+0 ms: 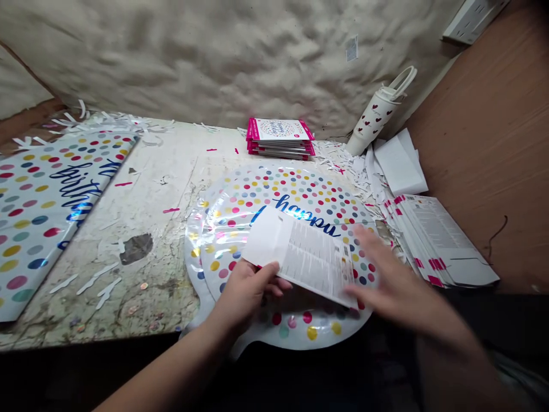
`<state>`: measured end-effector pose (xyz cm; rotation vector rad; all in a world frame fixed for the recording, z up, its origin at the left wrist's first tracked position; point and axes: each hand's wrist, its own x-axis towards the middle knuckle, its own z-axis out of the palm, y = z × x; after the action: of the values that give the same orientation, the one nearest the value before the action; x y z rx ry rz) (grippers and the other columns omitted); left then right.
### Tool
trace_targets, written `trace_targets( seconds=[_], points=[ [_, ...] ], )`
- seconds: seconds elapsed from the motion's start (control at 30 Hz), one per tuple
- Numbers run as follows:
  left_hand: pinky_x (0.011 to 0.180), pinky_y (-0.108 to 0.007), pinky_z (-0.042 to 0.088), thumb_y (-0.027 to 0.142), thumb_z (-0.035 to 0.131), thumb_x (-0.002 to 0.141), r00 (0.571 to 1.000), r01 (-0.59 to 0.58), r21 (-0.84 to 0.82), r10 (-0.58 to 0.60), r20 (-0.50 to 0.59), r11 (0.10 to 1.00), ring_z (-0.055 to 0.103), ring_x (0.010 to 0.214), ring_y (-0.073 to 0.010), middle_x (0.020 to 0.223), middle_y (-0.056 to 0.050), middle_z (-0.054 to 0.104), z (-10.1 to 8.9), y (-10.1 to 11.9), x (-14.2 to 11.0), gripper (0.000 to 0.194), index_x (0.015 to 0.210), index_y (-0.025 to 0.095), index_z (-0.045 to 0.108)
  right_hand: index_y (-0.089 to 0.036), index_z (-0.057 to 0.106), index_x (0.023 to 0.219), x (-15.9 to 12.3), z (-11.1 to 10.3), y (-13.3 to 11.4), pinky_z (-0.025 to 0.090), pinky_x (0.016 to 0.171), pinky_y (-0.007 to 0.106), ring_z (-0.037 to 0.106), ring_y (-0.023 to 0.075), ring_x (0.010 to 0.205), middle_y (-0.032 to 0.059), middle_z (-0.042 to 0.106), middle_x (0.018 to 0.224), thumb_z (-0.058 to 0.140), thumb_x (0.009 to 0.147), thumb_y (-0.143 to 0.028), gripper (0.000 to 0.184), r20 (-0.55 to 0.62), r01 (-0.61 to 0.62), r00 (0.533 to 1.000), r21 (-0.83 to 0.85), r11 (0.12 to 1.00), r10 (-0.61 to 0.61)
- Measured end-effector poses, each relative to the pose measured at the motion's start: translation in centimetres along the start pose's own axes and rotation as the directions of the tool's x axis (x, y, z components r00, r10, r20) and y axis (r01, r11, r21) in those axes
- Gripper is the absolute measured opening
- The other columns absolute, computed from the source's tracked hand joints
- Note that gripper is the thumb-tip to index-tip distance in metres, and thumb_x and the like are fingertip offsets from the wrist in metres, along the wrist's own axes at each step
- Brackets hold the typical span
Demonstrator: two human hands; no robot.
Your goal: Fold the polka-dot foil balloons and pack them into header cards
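Foreground: left hand (242, 300) and right hand (398, 280) of the person, reaching forward from the lower edge of the view. Left hand is partly closed, thumb on top and fingers beneath, pinching the lower left corner of a folded printed sheet (309, 257). Right hand is blurred, open with fingers spread, and lies just beside the sheet's right edge; contact cannot be determined. Sheet, white on one panel and covered with small print on the other, is held just above a round foil balloon (274, 191) with multicoloured polka dots and blue "happy" lettering, which lies flat on a worn, stained surface (146, 303). Left of it, a second dotted foil balloon (43, 217) with blue lettering lies partly out of view. Behind, a stack of pink-edged packets (280, 138) rests near the far edge. To the right are a pile of printed sheets (441, 240) and a white heart-patterned tumbler (373, 117). White paper shreds (343, 163) lie scattered along the back, against a textured wall (214, 57).
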<state>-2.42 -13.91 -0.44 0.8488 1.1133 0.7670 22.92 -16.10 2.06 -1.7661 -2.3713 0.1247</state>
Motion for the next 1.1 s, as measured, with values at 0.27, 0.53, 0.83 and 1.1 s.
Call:
trace_targets(
  seconds=[0.27,0.53,0.83,1.1],
  points=[
    [0.096,-0.042,0.041,0.019,0.066,0.075,0.391,-0.633,0.765,0.902,0.182,0.120,0.053,0.111,-0.0241,0.120,-0.006,0.056,-5.3,2.1,0.1,0.049,0.119,0.027,0.047,-0.020,0.054,0.122,5.2,4.5,-5.6,0.045,0.089,0.042,0.054,0.0229,0.104,0.0097,0.061,0.108,0.045,0.084,-0.013,0.040,-0.488,0.539,0.775,0.179,0.823,-0.401],
    [0.088,-0.040,0.048,0.018,0.043,0.090,0.412,-0.670,0.593,0.440,0.798,-0.447,0.055,0.108,-0.0268,0.111,-0.016,0.063,-7.0,-2.4,-0.4,0.024,0.106,0.010,0.059,-0.006,0.061,0.105,1.5,7.6,-5.8,0.049,0.083,0.040,0.057,0.0270,0.101,0.0152,0.065,0.104,0.049,0.083,-0.008,0.025,-0.276,0.639,0.721,-0.090,0.764,-0.636],
    [0.069,-0.031,0.046,0.027,0.048,0.086,0.873,-0.396,0.916,0.333,0.357,0.058,0.055,0.079,-0.0194,0.082,-0.004,0.059,-4.7,-0.2,0.8,0.011,0.082,0.019,0.054,-0.017,0.060,0.081,4.5,5.7,-6.1,0.051,0.068,0.030,0.059,0.0167,0.076,0.0041,0.063,0.081,0.055,0.083,-0.024,0.009,0.151,0.072,0.981,0.303,0.950,-0.122],
    [0.066,-0.030,0.041,0.035,0.048,0.084,0.882,-0.316,0.943,0.398,0.252,0.101,0.054,0.077,-0.0199,0.089,-0.005,0.054,-5.8,1.1,1.5,0.018,0.088,0.018,0.053,-0.016,0.045,0.130,4.4,6.3,-8.3,0.052,0.060,0.039,0.058,0.0345,0.100,0.0202,0.052,0.126,0.047,0.083,-0.010,0.047,0.146,0.500,0.866,-0.261,0.826,-0.478]
  ],
)
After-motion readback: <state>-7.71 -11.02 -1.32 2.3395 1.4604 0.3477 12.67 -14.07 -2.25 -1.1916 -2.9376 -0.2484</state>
